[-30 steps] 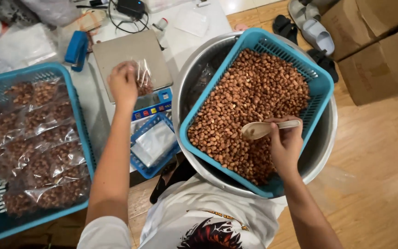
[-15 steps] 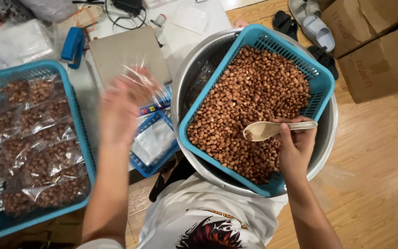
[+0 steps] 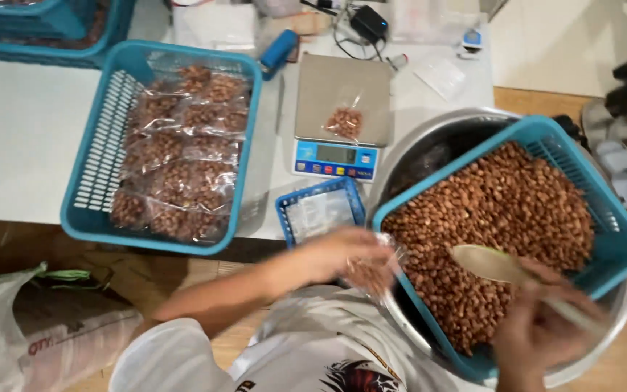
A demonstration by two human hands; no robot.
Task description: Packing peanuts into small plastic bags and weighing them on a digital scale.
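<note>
Left hand dropped from scale, now pinching crinkly clear bag; right hand gripping smooth spoon.

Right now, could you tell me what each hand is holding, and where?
Right hand: spoon, by its handle. Left hand: small clear bag, apparently near its top; blurred.
</note>
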